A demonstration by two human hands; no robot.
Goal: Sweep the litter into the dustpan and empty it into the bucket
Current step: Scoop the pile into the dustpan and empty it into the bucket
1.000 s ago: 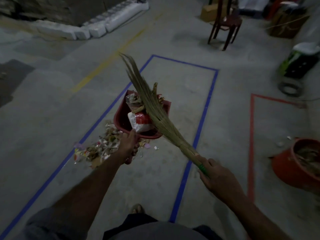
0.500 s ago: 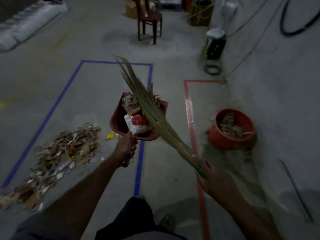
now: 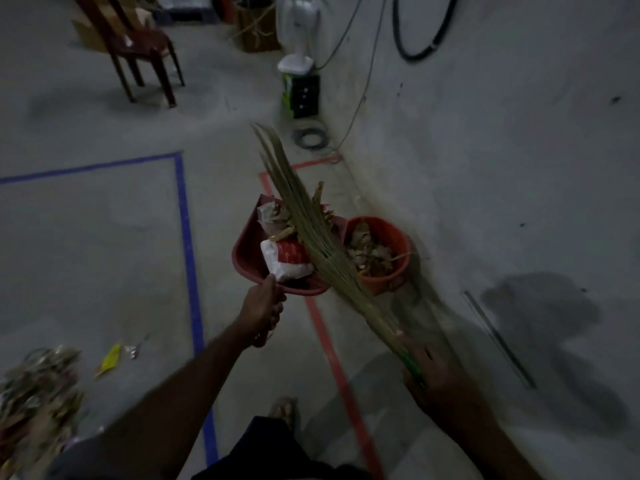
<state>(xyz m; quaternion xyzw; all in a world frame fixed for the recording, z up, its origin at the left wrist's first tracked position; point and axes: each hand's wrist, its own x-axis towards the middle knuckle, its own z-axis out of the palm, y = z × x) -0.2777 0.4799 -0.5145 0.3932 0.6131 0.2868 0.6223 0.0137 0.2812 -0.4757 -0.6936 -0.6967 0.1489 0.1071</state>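
Note:
My left hand (image 3: 262, 310) grips the handle of a dark red dustpan (image 3: 247, 254), held level above the floor and filled with paper scraps and a red and white wrapper (image 3: 287, 259). In my right hand (image 3: 433, 375) I hold a straw broom (image 3: 311, 230) by its green handle end; its bristles lie across the litter in the pan. An orange bucket (image 3: 398, 240) holding litter stands on the floor by the wall, just right of the dustpan. A pile of litter (image 3: 38, 393) lies on the floor at the lower left.
A wall (image 3: 502, 150) runs along the right with cables hanging on it. Blue tape (image 3: 188, 258) and red tape (image 3: 329, 351) mark the floor. A wooden chair (image 3: 138, 46), a boxy device (image 3: 301, 91) and a cable coil (image 3: 310, 138) stand farther back. My foot (image 3: 284, 408) shows below.
I have turned right and come closer to the wall. The bucket now sits just beside the dustpan, and the litter pile has slid to the lower left. Both hands keep their hold.

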